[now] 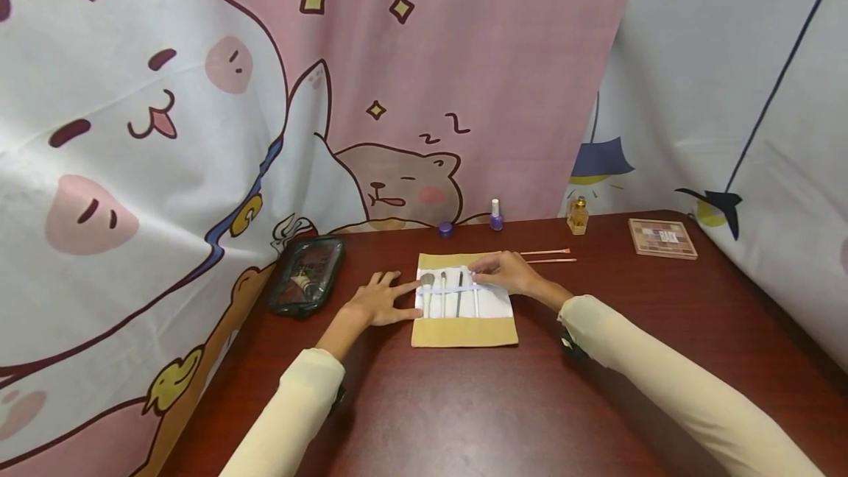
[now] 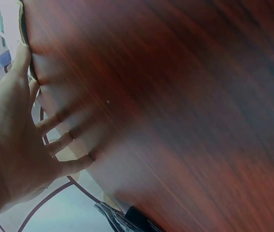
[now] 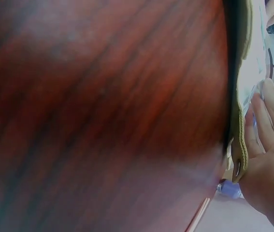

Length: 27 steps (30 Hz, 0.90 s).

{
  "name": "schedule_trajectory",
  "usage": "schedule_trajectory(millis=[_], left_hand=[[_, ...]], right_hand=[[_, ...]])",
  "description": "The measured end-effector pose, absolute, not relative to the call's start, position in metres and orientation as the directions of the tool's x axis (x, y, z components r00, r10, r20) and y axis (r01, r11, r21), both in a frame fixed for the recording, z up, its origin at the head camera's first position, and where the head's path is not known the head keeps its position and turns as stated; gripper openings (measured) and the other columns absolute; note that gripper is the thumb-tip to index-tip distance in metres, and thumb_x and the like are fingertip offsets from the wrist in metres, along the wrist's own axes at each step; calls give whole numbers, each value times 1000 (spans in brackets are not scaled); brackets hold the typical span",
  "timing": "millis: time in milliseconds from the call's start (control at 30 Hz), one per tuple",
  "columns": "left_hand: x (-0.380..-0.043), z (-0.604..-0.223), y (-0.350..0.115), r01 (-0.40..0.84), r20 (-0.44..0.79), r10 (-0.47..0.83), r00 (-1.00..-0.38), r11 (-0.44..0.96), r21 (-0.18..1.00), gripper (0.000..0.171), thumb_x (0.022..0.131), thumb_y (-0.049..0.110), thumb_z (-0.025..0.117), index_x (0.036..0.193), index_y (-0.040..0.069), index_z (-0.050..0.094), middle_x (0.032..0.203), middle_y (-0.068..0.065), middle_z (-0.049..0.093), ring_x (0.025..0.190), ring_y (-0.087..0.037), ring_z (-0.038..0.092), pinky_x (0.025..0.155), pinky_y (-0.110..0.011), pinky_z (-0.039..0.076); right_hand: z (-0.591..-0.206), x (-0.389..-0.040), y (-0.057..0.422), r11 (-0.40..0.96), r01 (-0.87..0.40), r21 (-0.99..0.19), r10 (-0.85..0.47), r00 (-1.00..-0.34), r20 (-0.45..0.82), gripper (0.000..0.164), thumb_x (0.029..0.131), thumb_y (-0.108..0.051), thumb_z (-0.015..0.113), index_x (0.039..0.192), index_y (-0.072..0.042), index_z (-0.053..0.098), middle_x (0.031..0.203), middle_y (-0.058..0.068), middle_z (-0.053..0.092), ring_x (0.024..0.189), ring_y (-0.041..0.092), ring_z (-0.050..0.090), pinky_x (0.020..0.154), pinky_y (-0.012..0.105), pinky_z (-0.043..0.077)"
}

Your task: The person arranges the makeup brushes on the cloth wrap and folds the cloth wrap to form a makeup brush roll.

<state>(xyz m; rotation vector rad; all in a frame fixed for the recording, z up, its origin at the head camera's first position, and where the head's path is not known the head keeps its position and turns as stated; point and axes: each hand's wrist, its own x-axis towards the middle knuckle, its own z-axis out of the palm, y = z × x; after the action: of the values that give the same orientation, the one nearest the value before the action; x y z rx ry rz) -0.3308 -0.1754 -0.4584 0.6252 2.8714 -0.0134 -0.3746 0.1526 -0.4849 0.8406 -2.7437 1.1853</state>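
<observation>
A tan and white fabric brush roll (image 1: 465, 332) lies spread out on the table. Under its pale strap stand several makeup brushes, among them a fluffy one (image 1: 427, 283) at the left end and a dark-handled one (image 1: 460, 297). My right hand (image 1: 506, 272) pinches the upper end of a slim white makeup brush (image 1: 475, 303) at the right of the row; its tip is hidden by the fingers. With fingers spread, my left hand (image 1: 379, 300) rests at the roll's left edge, thumb and forefinger touching it. In the left wrist view the other fingertips (image 2: 86, 161) press on the tabletop.
Two thin pink-handled brushes (image 1: 550, 260) lie behind my right hand. A black clear-topped pouch (image 1: 306, 276) sits to the left. Along the back stand a small purple jar (image 1: 445, 229), a purple nail polish bottle (image 1: 496, 216), a perfume bottle (image 1: 578, 217) and an eyeshadow palette (image 1: 662, 238).
</observation>
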Motion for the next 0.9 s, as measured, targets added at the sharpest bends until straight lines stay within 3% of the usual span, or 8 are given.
schedule_trajectory(millis=[567, 900], left_hand=[[-329, -458, -175, 418, -191, 417, -889, 908, 34, 78, 93, 81, 46, 162, 45, 32, 167, -13, 29, 152, -40, 24, 107, -65, 41], [-329, -458, -175, 416, -191, 416, -889, 908, 41, 79, 93, 81, 47, 162, 45, 32, 167, -13, 28, 153, -40, 23, 108, -65, 40]], right_hand=[[-492, -366, 155, 547, -519, -657, -492, -834, 250, 21, 97, -18, 75, 116, -10, 81, 116, 8, 77, 106, 23, 74, 88, 42, 59], [-487, -366, 161, 540, -540, -645, -499, -823, 271, 23, 95, -14, 78, 116, -4, 79, 114, 9, 78, 99, 26, 75, 87, 46, 59]])
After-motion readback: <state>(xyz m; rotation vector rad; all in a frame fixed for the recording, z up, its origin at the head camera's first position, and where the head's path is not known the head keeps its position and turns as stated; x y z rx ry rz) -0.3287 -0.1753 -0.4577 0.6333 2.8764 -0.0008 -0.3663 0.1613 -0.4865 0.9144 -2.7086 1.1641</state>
